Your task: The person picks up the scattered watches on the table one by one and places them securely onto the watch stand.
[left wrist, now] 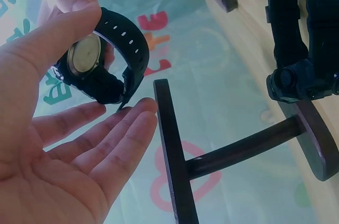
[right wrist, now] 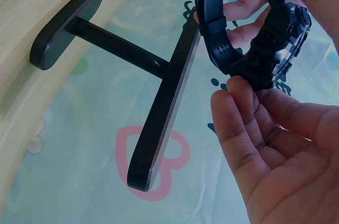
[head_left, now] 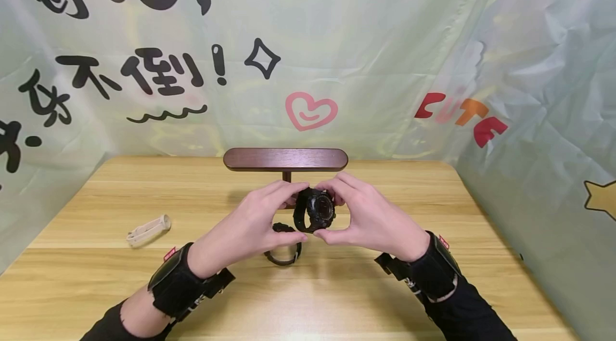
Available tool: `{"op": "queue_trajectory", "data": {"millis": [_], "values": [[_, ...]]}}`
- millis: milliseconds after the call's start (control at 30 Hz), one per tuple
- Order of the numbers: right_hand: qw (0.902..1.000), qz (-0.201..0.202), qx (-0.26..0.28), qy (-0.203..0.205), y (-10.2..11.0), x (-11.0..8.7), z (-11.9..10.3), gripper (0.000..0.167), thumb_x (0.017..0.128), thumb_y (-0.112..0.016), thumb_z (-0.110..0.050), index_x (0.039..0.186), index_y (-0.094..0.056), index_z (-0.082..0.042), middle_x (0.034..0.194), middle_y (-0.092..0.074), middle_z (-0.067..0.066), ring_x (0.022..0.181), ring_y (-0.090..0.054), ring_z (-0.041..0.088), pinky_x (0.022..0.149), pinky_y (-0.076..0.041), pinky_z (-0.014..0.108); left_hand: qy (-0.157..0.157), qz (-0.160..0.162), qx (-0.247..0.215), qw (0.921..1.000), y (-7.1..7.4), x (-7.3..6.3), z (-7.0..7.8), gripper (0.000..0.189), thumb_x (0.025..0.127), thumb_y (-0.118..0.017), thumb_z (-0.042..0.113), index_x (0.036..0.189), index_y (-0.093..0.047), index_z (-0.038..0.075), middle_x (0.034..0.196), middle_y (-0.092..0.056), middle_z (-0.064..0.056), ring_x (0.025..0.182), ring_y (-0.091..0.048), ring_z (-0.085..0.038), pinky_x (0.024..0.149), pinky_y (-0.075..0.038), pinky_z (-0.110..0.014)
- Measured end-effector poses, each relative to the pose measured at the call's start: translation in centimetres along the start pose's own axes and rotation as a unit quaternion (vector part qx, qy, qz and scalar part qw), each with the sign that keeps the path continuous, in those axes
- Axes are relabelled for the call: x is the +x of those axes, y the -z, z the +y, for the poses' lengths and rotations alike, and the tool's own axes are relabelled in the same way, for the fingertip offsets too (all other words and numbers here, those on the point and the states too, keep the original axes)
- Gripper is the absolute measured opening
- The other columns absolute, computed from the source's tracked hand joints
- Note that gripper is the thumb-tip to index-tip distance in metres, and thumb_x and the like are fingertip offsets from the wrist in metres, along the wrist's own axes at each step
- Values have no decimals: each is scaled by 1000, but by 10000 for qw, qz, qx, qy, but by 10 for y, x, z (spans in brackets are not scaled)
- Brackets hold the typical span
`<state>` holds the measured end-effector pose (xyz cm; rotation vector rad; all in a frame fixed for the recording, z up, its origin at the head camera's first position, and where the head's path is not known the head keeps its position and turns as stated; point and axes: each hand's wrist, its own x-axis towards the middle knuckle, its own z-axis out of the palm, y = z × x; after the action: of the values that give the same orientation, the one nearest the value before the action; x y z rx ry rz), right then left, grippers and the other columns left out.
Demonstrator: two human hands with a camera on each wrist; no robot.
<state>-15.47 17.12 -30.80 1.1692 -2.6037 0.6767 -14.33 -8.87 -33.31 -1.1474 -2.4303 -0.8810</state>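
Observation:
Both hands hold a black wristwatch (head_left: 321,207) raised over the table, its strap bent into a loop. My left hand (head_left: 250,221) pinches the strap side between thumb and fingers. At the other side my right hand (head_left: 372,216) grips around the case, with its thumb low and fingers on top. The left wrist view shows the pale metal case back (left wrist: 85,53) and the holes along the strap. Below the left hand, a second black watch (head_left: 283,262) stands on the table with its band looped, partly hidden by that hand.
Behind the hands is a dark wooden T-shaped stand (head_left: 285,160) with a long rounded top bar. A light beige band (head_left: 148,231) lies at the left of the wooden table (head_left: 385,303). Printed fabric (head_left: 375,52) hangs behind and at the sides.

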Motion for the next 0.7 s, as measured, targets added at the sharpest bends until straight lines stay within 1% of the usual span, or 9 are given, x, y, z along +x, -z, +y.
{"op": "queue_trajectory", "data": {"millis": [200,433,600,700], "values": [[9999,71,-5,96,0,0,0,68,78,-96,-34,134,-67,-8,117,-66,0,97,-68,9,86,-64,27,59,15,-110,9999,1,1,0,83,81,-97,24,149,-56,0,129,-71,-11,105,-76,-18,92,-67,-33],[9996,159,-117,222,-1,0,0,71,78,-97,-34,137,-66,-8,119,-67,1,98,-69,11,86,-65,30,143,-15,-266,9995,1,1,-1,82,80,-98,20,148,-57,1,128,-68,-9,107,-76,-17,93,-66,-29],[9993,253,-135,247,-2,0,-1,71,78,-98,-34,136,-67,-9,119,-66,0,98,-69,11,86,-64,28,109,96,-397,9991,-1,2,-2,79,79,-98,14,145,-58,2,129,-67,-8,111,-74,-18,94,-65,-28],[9991,316,-135,248,-3,-1,-2,72,78,-98,-35,137,-67,-9,119,-65,0,98,-70,13,87,-64,28,91,164,-479,9987,-2,2,-3,77,77,-98,11,144,-59,1,129,-67,-9,111,-74,-19,93,-66,-27]]}}
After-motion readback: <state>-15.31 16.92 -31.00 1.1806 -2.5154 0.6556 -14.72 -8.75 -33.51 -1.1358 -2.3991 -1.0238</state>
